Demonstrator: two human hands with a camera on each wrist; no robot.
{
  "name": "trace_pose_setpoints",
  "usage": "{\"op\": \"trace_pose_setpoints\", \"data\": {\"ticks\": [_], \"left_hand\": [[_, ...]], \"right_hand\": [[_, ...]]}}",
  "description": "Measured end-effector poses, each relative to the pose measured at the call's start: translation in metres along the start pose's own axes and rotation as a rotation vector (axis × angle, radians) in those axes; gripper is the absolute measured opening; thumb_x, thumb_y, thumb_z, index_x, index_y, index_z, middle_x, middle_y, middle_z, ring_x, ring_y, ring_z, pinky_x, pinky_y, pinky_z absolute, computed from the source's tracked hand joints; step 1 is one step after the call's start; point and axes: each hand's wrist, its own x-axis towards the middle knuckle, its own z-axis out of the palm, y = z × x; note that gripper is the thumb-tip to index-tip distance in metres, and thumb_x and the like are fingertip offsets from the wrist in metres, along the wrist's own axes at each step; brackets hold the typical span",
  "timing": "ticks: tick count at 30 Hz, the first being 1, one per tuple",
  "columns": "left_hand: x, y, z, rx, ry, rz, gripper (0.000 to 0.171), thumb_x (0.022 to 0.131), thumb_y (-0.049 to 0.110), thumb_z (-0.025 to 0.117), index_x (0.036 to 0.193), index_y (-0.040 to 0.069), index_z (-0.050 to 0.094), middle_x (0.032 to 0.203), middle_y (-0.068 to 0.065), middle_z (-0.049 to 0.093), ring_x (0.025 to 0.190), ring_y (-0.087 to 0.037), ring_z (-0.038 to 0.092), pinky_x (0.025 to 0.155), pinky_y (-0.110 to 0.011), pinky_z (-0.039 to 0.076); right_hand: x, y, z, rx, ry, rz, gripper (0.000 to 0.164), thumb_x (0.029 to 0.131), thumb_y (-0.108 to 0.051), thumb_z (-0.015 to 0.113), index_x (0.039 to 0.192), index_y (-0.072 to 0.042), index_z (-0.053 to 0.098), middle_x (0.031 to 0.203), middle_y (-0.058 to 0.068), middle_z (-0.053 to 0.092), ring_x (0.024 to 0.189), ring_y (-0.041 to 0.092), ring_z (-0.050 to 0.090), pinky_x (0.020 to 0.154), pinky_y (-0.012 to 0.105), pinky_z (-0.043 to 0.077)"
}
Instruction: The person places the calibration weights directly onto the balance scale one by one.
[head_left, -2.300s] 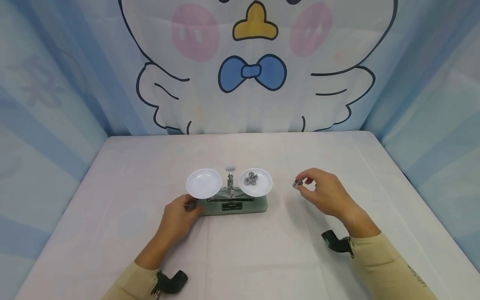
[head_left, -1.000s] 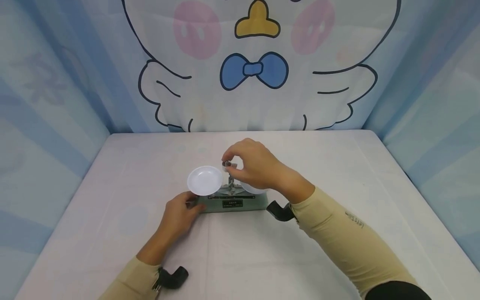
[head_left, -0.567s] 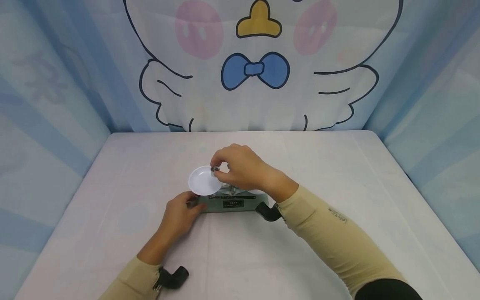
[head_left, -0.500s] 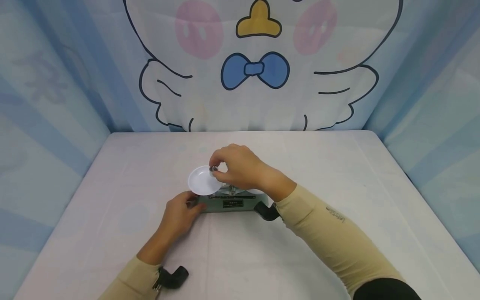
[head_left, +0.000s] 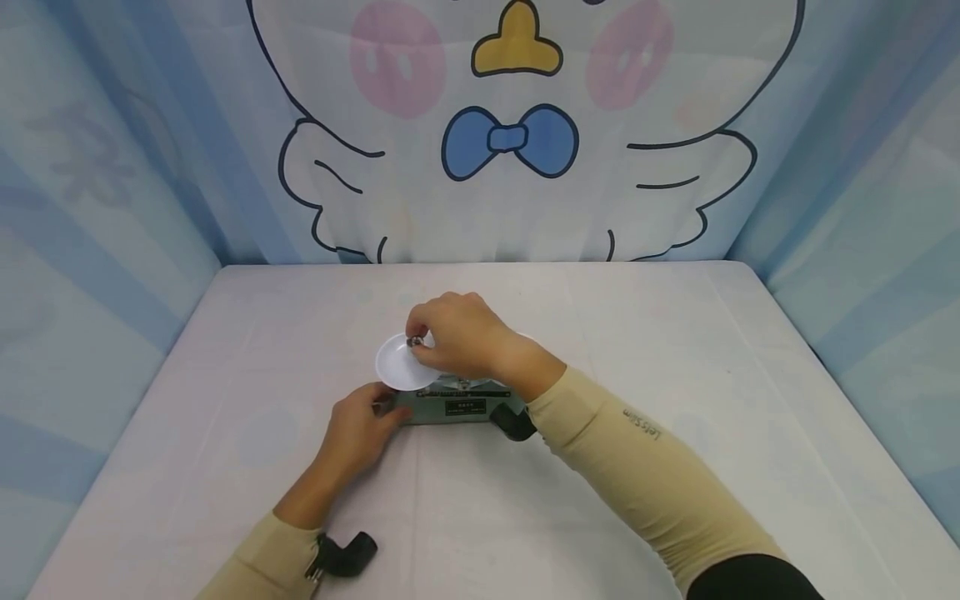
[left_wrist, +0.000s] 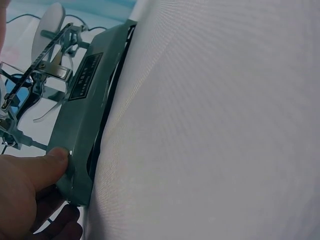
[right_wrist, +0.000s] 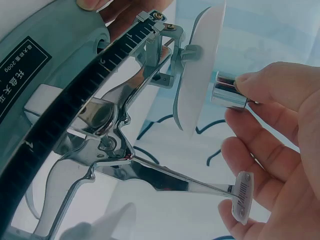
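Note:
A green pan balance stands mid-table. My left hand grips the left end of its base; in the left wrist view the thumb lies on the front face of the base. Over the left white pan, my right hand pinches a small shiny metal weight between thumb and fingers. The right wrist view has this weight just above the pan; whether they touch, I cannot tell. My right hand and wrist hide nearly all of the right pan and whatever lies in it.
The balance's metal pointer rises close to the right hand's fingers. A black graduated beam runs along the front. White cloth covers the table, and printed curtains stand behind it and at both sides.
My right hand has carried the weight from right of the balance, across the pointer, to the left pan. It now covers the right pan, where several small weights showed earlier. The left hand keeps its grip.

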Motion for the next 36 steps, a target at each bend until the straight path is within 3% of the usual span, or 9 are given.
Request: {"op": "trace_pose_setpoints", "data": {"ticks": [21,30,36], "left_hand": [[-0.001,0.001,0.001,-0.007,0.004,-0.007,0.039,0.09,0.014,0.075,0.121,-0.006,0.064,0.118,-0.022,0.067,0.114,-0.039,0.061,0.097,-0.055,0.048],[0.0,0.001,0.002,-0.005,0.006,-0.019,0.042,0.089,0.014,0.076,0.123,-0.006,0.063,0.12,-0.022,0.067,0.116,-0.04,0.061,0.097,-0.056,0.048],[0.001,0.001,0.002,-0.005,0.007,-0.017,0.041,0.089,0.014,0.075,0.124,-0.006,0.063,0.121,-0.023,0.066,0.115,-0.039,0.061,0.097,-0.055,0.049]], "right_hand": [[0.004,-0.003,0.003,-0.042,-0.045,-0.005,0.024,0.097,-0.028,0.064,0.116,-0.015,0.071,0.111,-0.003,0.071,0.1,0.017,0.061,0.087,0.038,0.048],[-0.002,0.001,-0.001,0.027,-0.03,0.025,0.027,0.096,-0.029,0.068,0.118,-0.014,0.069,0.112,-0.001,0.07,0.098,0.016,0.06,0.092,0.037,0.047],[-0.01,0.007,-0.005,0.128,-0.041,0.053,0.032,0.096,-0.026,0.069,0.124,-0.01,0.067,0.119,0.004,0.067,0.106,0.02,0.059,0.092,0.034,0.051]]}}
